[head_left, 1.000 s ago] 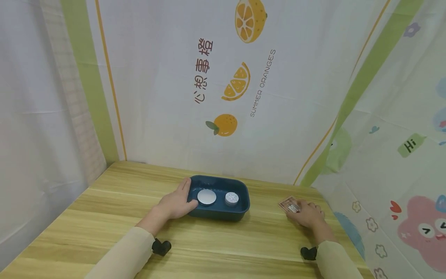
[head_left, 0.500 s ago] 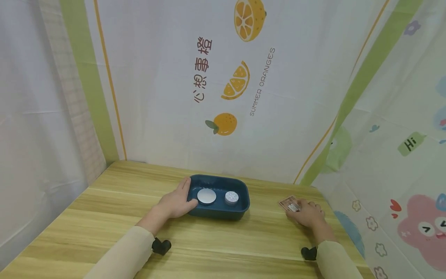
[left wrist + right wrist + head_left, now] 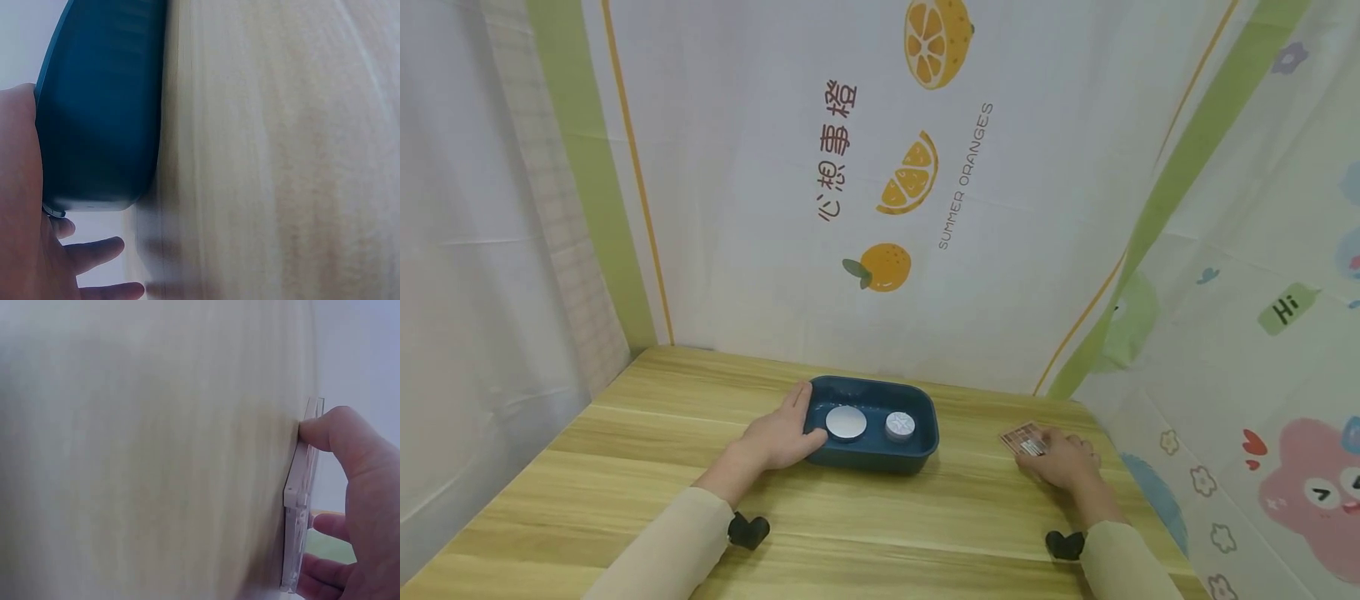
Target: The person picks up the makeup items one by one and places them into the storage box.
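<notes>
A dark blue rectangular tub (image 3: 871, 461) stands on the wooden table, with a white-topped round compact (image 3: 846, 422) and a smaller round silvery container with an embossed top (image 3: 899, 426) inside. My left hand (image 3: 778, 436) grips its left end, the thumb over the near rim and the fingers along the outside. In the left wrist view those fingers point toward the table beside the tub wall (image 3: 100, 112). At the right, my right hand (image 3: 1060, 460) holds a flat clear-lidded palette with brown squares (image 3: 1024, 437). The right wrist view shows the palette's edge (image 3: 297, 487) close to the tabletop, thumb on one side.
The wooden table (image 3: 880, 533) ends at a printed white curtain (image 3: 760, 275) behind and another curtain (image 3: 1240, 400) along the right. Bare tabletop lies between the tub and the right hand. Black wrist mounts (image 3: 747, 531) sit at the cuffs.
</notes>
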